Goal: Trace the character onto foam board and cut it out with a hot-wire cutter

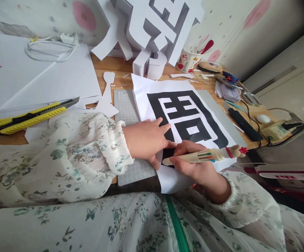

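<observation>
A thick multicolour pen point(193, 156) with a small figure on its end is gripped in my right hand point(193, 168). Its tip meets the lower left part of a black cut-out character point(184, 112), which lies on white paper point(145, 85). My left hand point(149, 140) is spread flat, its fingers over the left edge of the black shape and the paper. Beneath the paper is a grey cutting mat point(127, 112), marked with a grid.
A yellow utility knife point(33, 115), blade out, lies at left on white board point(70, 82). White three-dimensional characters point(152, 28) stand behind. A paper cup point(190, 61) holds tools. At right are a black-handled tool point(242, 122), cables and a power strip point(275, 133).
</observation>
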`<state>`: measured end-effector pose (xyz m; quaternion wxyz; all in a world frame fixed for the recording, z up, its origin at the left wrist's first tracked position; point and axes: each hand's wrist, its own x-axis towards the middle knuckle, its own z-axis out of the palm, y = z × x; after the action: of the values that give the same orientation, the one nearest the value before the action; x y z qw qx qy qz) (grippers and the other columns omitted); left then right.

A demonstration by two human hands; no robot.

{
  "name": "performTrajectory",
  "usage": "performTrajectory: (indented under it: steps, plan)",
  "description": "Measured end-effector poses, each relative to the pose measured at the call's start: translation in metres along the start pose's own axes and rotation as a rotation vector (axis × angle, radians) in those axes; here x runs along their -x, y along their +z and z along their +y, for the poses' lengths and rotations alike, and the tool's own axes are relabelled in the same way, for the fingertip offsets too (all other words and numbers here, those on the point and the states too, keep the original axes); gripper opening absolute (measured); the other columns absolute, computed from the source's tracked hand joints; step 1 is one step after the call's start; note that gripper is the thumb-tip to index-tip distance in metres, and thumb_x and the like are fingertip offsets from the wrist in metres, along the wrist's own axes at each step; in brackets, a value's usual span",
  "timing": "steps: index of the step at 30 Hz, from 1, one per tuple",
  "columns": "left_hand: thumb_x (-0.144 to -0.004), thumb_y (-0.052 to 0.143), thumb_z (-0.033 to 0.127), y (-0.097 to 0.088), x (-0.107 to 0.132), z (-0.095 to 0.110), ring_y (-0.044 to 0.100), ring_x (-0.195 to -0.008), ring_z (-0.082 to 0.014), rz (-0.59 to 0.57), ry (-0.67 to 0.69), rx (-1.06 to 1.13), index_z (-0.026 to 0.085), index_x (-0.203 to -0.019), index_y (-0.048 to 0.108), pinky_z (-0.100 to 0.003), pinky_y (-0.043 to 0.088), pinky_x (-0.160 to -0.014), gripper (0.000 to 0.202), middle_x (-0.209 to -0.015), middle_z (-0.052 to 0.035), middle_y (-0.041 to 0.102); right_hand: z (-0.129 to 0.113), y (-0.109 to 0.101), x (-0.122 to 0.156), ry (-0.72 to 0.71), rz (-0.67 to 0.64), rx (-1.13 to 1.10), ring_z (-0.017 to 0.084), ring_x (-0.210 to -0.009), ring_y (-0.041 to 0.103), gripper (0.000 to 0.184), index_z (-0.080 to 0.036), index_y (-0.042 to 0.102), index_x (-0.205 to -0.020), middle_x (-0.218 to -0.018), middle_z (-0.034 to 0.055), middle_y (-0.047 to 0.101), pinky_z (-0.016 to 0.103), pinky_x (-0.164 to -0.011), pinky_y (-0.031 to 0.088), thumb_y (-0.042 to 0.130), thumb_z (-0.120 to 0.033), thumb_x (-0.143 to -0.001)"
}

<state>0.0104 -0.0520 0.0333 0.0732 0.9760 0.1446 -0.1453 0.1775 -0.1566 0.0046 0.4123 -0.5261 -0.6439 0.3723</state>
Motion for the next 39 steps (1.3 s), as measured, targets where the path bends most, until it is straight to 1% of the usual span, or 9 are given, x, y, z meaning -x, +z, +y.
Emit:
performTrajectory:
  steps: [5,9,14,19,21,25,28,33,39]
  plan:
    - [-0.071,0.075,0.07,0.0013,0.0002,-0.0011,0.033,-0.139,-0.0503,0.02,0.004,-0.009,0.037,-0.147,0.046,-0.056,0.04,-0.101,0.088,-0.157,-0.0169,0.036,0.0019,-0.0009,0.0004,0.02,0.007,-0.023,0.01,-0.048,0.047,0.026,-0.022,0.049,-0.058,-0.051,-0.0047,0.052,0.024,-0.044,0.04,0.07,-0.028,-0.073]
    - [-0.072,0.075,0.071,0.0016,0.0005,-0.0022,0.029,-0.141,-0.053,0.014,0.007,-0.014,0.039,-0.151,0.04,-0.057,0.04,-0.101,0.091,-0.158,-0.0191,0.033,0.0045,-0.0005,0.0008,0.027,0.032,-0.03,0.011,-0.048,0.048,0.025,-0.022,0.051,-0.059,-0.052,-0.0042,0.054,0.024,-0.044,0.041,0.071,-0.027,-0.073]
    - [-0.072,0.075,0.07,0.0017,0.0012,-0.002,0.035,-0.138,-0.052,0.028,0.017,0.002,0.037,-0.148,0.045,-0.059,0.041,-0.101,0.089,-0.156,-0.0215,0.035,0.0058,0.0003,0.0012,-0.015,0.048,-0.039,0.011,-0.047,0.048,0.025,-0.022,0.051,-0.061,-0.053,-0.0046,0.054,0.024,-0.045,0.042,0.071,-0.025,-0.075]
    - [-0.069,0.079,0.067,0.0032,0.0007,-0.0026,0.032,-0.14,-0.0528,0.048,0.01,0.046,0.036,-0.145,0.05,-0.062,0.039,-0.104,0.087,-0.159,-0.018,0.033,0.0056,0.0019,0.0018,-0.021,0.071,-0.074,0.01,-0.048,0.049,0.024,-0.022,0.051,-0.063,-0.054,-0.0046,0.056,0.023,-0.045,0.04,0.071,-0.023,-0.076]
    - [-0.069,0.08,0.066,0.0033,0.0006,-0.003,0.032,-0.14,-0.0532,0.057,0.015,0.051,0.036,-0.145,0.05,-0.063,0.039,-0.103,0.087,-0.159,-0.0184,0.033,0.0055,0.002,0.0019,-0.014,0.078,-0.08,0.01,-0.048,0.05,0.023,-0.022,0.052,-0.063,-0.054,-0.005,0.056,0.023,-0.045,0.04,0.071,-0.022,-0.076]
    - [-0.069,0.08,0.066,0.0018,0.0009,-0.0022,0.036,-0.138,-0.0525,0.058,0.021,0.049,0.034,-0.144,0.052,-0.061,0.041,-0.102,0.086,-0.157,-0.02,0.036,0.0055,0.0015,0.0017,0.002,0.097,-0.07,0.01,-0.05,0.049,0.023,-0.021,0.053,-0.062,-0.057,-0.0044,0.056,0.023,-0.046,0.04,0.072,-0.023,-0.075]
    - [-0.069,0.081,0.065,0.0007,0.0008,-0.001,0.033,-0.14,-0.0514,0.029,-0.003,0.038,0.033,-0.141,0.055,-0.06,0.039,-0.104,0.083,-0.159,-0.0181,0.033,0.0057,0.0018,0.0023,0.008,0.106,-0.067,0.01,-0.05,0.048,0.024,-0.021,0.052,-0.061,-0.055,-0.0046,0.055,0.023,-0.046,0.04,0.072,-0.024,-0.075]
    - [-0.069,0.08,0.066,0.0026,-0.0008,-0.002,0.03,-0.142,-0.0506,0.011,-0.016,0.025,0.037,-0.146,0.048,-0.057,0.037,-0.106,0.088,-0.161,-0.0158,0.031,0.0052,0.0016,0.0049,0.008,0.077,-0.041,0.01,-0.048,0.045,0.026,-0.021,0.051,-0.059,-0.053,-0.0045,0.053,0.023,-0.044,0.036,0.073,-0.024,-0.074]
    - [-0.068,0.08,0.067,0.0052,-0.0014,-0.0033,0.03,-0.142,-0.0519,0.031,-0.011,0.016,0.035,-0.145,0.05,-0.058,0.039,-0.104,0.089,-0.16,-0.0175,0.031,0.0043,-0.0003,0.0058,0.002,0.026,-0.042,0.009,-0.048,0.044,0.026,-0.021,0.053,-0.059,-0.054,-0.0038,0.053,0.023,-0.044,0.035,0.073,-0.025,-0.074]
